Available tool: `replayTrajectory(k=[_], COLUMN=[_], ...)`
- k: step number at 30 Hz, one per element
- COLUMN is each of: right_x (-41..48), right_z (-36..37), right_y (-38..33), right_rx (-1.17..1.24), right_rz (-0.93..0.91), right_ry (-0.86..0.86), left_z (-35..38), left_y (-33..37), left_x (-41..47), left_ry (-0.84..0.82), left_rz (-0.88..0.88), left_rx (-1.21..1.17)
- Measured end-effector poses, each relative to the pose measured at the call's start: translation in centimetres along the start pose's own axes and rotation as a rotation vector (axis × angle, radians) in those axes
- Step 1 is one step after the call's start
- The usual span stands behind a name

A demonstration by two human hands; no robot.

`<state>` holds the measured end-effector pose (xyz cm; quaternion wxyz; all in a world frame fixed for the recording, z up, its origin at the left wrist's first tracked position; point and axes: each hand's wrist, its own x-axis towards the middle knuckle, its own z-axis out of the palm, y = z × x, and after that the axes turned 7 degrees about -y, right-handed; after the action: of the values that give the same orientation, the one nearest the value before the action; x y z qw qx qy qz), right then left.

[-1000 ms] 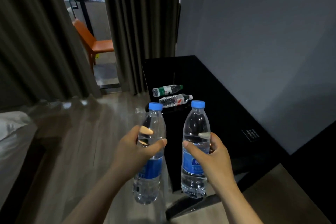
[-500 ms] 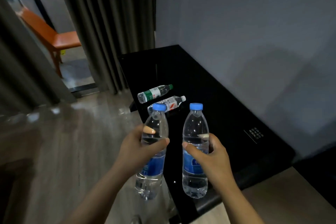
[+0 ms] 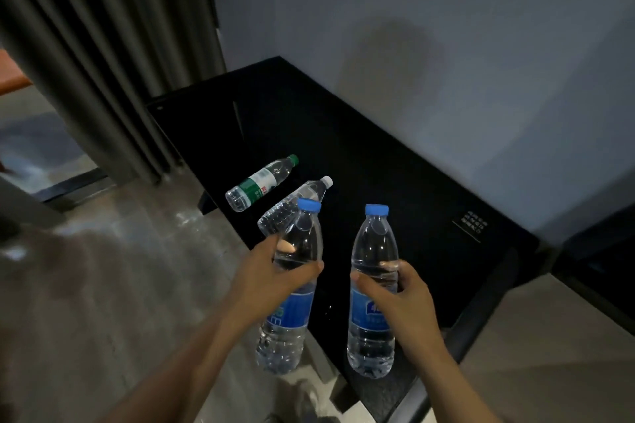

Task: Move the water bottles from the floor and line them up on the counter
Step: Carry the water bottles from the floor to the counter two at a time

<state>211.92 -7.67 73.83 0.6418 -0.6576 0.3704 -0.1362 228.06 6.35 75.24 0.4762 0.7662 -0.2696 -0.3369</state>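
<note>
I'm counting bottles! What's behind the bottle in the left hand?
A white-capped bottle lies on the black counter behind it; the held bottle covers part of it.

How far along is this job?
Done: green-capped bottle and white-capped bottle on the counter, lying down. In hand: the left hand grips the left blue-capped bottle, the right hand the right blue-capped bottle, both upright. Left: stand all four in line.

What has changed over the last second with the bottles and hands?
The person stepped closer: the right hand has carried the right bottle over the counter, and the left hand has brought the left bottle up to its front edge. Nothing was taken or let go; both bottles stay upright, gripped. The green-capped bottle and white-capped bottle still lie on the counter.
</note>
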Motion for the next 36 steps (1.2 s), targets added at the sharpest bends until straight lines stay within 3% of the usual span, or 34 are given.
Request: replayTrajectory(k=[15,29,36], right_x=[10.0,13.7,14.8], right_z=[-1.6,-1.0,-0.2], right_y=[3.1,6.8,8.1], right_rx=[0.076,0.157,0.172], right_rz=[0.21,0.454,0.519], right_ry=[0.114,0.225,0.303], left_z=[2.5,5.3,5.5], left_y=[-1.2,-4.5,-5.4], left_x=[13.0,22.1,24.4], left_ry=[-0.164,-0.45,-0.487], left_rz=[-0.046,-0.202,-0.237], left_rx=[0.149,0.44,0.49])
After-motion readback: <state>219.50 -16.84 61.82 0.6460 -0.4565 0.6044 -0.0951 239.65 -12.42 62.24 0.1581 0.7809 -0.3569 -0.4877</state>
